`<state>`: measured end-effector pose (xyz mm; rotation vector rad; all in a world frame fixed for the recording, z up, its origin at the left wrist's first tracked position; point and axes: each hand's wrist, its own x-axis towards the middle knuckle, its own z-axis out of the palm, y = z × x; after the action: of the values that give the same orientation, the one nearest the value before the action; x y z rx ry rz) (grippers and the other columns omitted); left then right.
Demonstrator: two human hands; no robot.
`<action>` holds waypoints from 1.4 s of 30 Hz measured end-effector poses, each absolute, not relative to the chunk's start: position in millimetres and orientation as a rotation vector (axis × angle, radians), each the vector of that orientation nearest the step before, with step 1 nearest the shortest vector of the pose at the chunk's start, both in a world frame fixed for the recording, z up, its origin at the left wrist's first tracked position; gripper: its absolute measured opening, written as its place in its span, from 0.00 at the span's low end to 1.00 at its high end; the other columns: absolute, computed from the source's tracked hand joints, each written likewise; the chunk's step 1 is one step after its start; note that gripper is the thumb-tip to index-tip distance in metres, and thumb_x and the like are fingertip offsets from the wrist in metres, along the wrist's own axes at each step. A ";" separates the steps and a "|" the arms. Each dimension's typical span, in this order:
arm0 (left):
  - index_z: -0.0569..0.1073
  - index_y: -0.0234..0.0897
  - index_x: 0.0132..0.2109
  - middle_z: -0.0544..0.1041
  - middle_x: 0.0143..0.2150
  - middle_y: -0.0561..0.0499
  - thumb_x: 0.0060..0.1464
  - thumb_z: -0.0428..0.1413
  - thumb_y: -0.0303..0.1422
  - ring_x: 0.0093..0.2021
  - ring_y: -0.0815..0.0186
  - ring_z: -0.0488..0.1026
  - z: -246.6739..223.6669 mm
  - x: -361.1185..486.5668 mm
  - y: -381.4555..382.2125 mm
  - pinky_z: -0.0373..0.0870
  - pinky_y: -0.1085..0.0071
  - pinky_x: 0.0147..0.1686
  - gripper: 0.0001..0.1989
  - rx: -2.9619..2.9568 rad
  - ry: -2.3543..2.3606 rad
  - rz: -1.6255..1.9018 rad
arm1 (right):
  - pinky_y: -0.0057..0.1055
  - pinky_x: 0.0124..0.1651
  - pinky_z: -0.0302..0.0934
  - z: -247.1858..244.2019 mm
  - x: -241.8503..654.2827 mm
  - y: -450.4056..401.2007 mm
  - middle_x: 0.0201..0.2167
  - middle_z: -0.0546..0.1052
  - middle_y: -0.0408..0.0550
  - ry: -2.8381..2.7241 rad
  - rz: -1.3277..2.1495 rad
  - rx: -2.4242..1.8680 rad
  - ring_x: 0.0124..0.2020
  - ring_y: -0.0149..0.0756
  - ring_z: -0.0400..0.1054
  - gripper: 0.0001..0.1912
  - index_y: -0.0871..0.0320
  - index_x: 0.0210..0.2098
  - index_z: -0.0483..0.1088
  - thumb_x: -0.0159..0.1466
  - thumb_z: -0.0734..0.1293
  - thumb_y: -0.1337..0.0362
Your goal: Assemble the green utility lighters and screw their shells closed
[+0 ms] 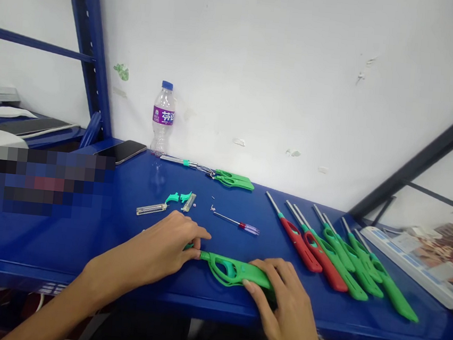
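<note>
A green long-nosed lighter (241, 270) with a teal trigger lies level near the table's front edge, between my two hands. My left hand (169, 242) pinches its nozzle end, and the fingers cover most of that part. Around the handle end, my right hand (283, 287) is closed, thumb in front and fingers behind. Beyond my left hand lie clear fuel tanks (150, 209) and teal triggers (172, 197). A small screwdriver (248, 228) with a clear purplish handle rests behind the lighter, beside tiny loose parts (212, 208).
Green handle shells (233, 180) and metal nozzle tubes (177, 160) lie by the wall. Several red and green lighters (297, 243) form a row at right, beside a white power strip (413, 265). A plastic bottle (163, 116) and phone (122, 151) are at back left.
</note>
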<state>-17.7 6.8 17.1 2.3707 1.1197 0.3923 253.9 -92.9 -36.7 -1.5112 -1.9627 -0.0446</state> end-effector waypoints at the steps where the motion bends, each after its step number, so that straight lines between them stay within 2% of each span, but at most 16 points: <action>1: 0.79 0.46 0.57 0.83 0.48 0.52 0.65 0.59 0.34 0.57 0.52 0.72 18.0 -17.5 6.5 0.69 0.60 0.55 0.15 2.373 1.115 0.388 | 0.42 0.46 0.65 -37.3 254.1 -93.3 0.45 0.76 0.47 -1.972 -0.060 -1.514 0.45 0.46 0.69 0.11 0.48 0.52 0.72 0.75 0.64 0.52; 8: 0.79 0.48 0.56 0.84 0.46 0.54 0.66 0.58 0.30 0.55 0.55 0.74 10.9 -20.3 11.2 0.69 0.62 0.53 0.15 2.429 1.035 0.433 | 0.44 0.46 0.67 -38.6 255.3 -95.4 0.47 0.74 0.50 -2.009 -0.144 -1.544 0.45 0.47 0.70 0.14 0.49 0.56 0.70 0.76 0.61 0.54; 18: 0.80 0.51 0.53 0.82 0.50 0.54 0.66 0.61 0.36 0.55 0.57 0.74 5.9 -24.0 14.8 0.67 0.65 0.51 0.11 2.456 1.006 0.475 | 0.46 0.47 0.68 -36.9 255.6 -96.6 0.47 0.73 0.51 -2.007 -0.111 -1.580 0.45 0.48 0.69 0.15 0.47 0.58 0.71 0.76 0.61 0.54; 24: 0.81 0.51 0.51 0.82 0.47 0.56 0.66 0.61 0.34 0.51 0.59 0.74 7.8 -21.1 15.0 0.65 0.65 0.50 0.08 2.488 0.975 0.460 | 0.47 0.49 0.67 -37.0 255.9 -96.9 0.48 0.72 0.51 -2.028 -0.085 -1.573 0.48 0.48 0.68 0.16 0.45 0.60 0.70 0.76 0.62 0.54; 31: 0.81 0.50 0.48 0.81 0.44 0.55 0.66 0.61 0.34 0.49 0.60 0.74 7.1 -20.0 15.2 0.65 0.65 0.49 0.06 2.499 0.957 0.481 | 0.46 0.48 0.66 -39.7 255.8 -96.8 0.47 0.72 0.51 -2.026 -0.076 -1.548 0.46 0.47 0.68 0.15 0.48 0.59 0.69 0.77 0.60 0.56; 37: 0.81 0.50 0.49 0.81 0.44 0.54 0.65 0.61 0.34 0.49 0.59 0.75 7.7 -19.9 14.2 0.66 0.66 0.49 0.07 2.495 0.965 0.478 | 0.45 0.48 0.67 -38.8 255.2 -96.3 0.46 0.73 0.51 -2.030 -0.079 -1.539 0.46 0.47 0.69 0.13 0.48 0.57 0.70 0.77 0.60 0.55; 42: 0.81 0.49 0.49 0.82 0.45 0.55 0.65 0.61 0.33 0.48 0.59 0.76 9.0 -19.3 14.5 0.66 0.66 0.48 0.08 2.508 0.956 0.474 | 0.46 0.49 0.67 -36.2 256.2 -97.1 0.47 0.73 0.51 -2.049 -0.068 -1.543 0.47 0.47 0.69 0.14 0.48 0.58 0.69 0.77 0.60 0.55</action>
<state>-19.3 14.5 9.0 2.5082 0.9560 0.4739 256.2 -97.1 -36.2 -1.5430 -2.0488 -0.0676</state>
